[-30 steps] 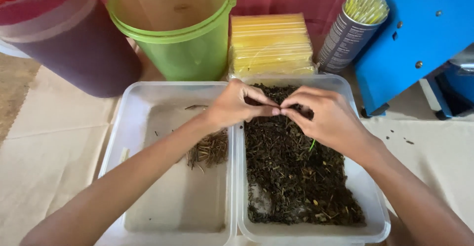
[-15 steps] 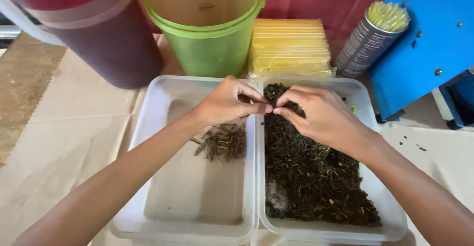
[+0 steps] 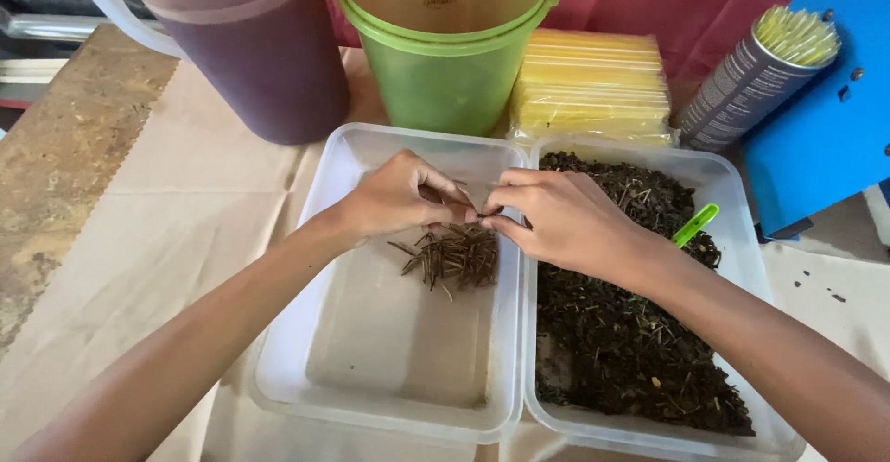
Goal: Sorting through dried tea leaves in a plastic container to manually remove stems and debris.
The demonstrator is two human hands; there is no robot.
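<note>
dried stems (image 3: 454, 256) lie in a small loose heap in the left clear tray (image 3: 306, 332), toward its far right side, just under where the two hands meet. left hand (image 3: 399, 198) and right hand (image 3: 556, 221) come together fingertip to fingertip above the shared edge of the trays, each closed in a pinch on what looks like one thin dark bit; the piece itself is too small to make out clearly. right clear tray (image 3: 742, 202) holds a thick bed of dark crumbled leaf matter (image 3: 621, 332), and a bright green scoop handle (image 3: 695, 225) sticks up from it near the right wrist.

to do this picking well, it seems best to keep the pinch light and work at the very tips, so only the woody piece comes away and the fine crumbs drop back into the right tray. holding the pinch low over the stem heap should keep the bit from bouncing out. the trays sit touching, so little should fall between them.

behind stand a green bucket (image 3: 445, 63), a dark red jug (image 3: 250, 54), a stack of yellow packets (image 3: 593, 87) and a grey can of pale straws (image 3: 756, 68).
</note>
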